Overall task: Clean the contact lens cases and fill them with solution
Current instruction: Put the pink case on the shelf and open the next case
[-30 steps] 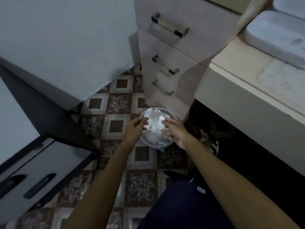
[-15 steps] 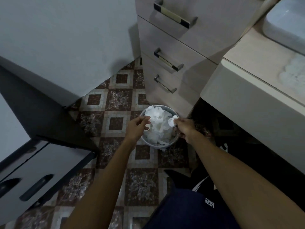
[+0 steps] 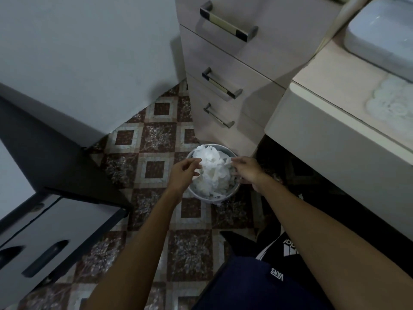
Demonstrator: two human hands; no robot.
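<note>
Both of my arms reach down over a small round grey waste bin point(image 3: 232, 193) on the floor, heaped with crumpled white tissues point(image 3: 212, 171). My left hand point(image 3: 182, 174) hovers at the bin's left rim, its fingers loosely curled and apart, with nothing in them. My right hand point(image 3: 248, 171) is over the right rim, fingers spread, and its fingertips touch the edge of the top tissue. No contact lens case and no solution bottle shows in this view.
A beige drawer unit point(image 3: 223, 86) with metal handles stands right behind the bin. A counter point(image 3: 330, 90) with a white basin point(image 3: 380, 39) is at the right. A grey cabinet point(image 3: 44, 238) juts in at the lower left. The floor point(image 3: 156, 139) is patterned tile.
My right hand held a small white wad over the bin half a second ago; its fingers are now spread and the wad lies on the pile. My left hand stayed by the left rim.
</note>
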